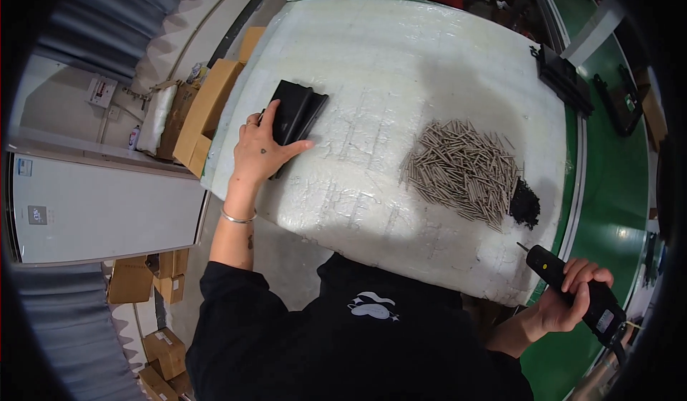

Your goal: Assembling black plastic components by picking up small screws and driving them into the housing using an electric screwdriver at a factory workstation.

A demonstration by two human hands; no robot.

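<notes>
My left hand (pixel 259 147) rests against the near left side of a black plastic part (pixel 292 111) on the white padded table. Its index finger and thumb are spread apart, the thumb pointing right past the part's near end. In my right hand (pixel 565 304), at the table's near right corner, is a black electric screwdriver (pixel 549 269). The fingers are wrapped round its body, and its thin bit (pixel 522 246) points up and left. Beyond the bit lie a wide heap of metal pins (pixel 465 172) and a small pile of tiny black pieces (pixel 526 204).
Stacked black plastic parts (pixel 562 79) sit at the table's far right edge. A green surface (pixel 612 208) runs along the right, with another black part (pixel 617 104) on it. Cardboard boxes (pixel 207 115) stand along the left edge, near a white cabinet (pixel 107 208).
</notes>
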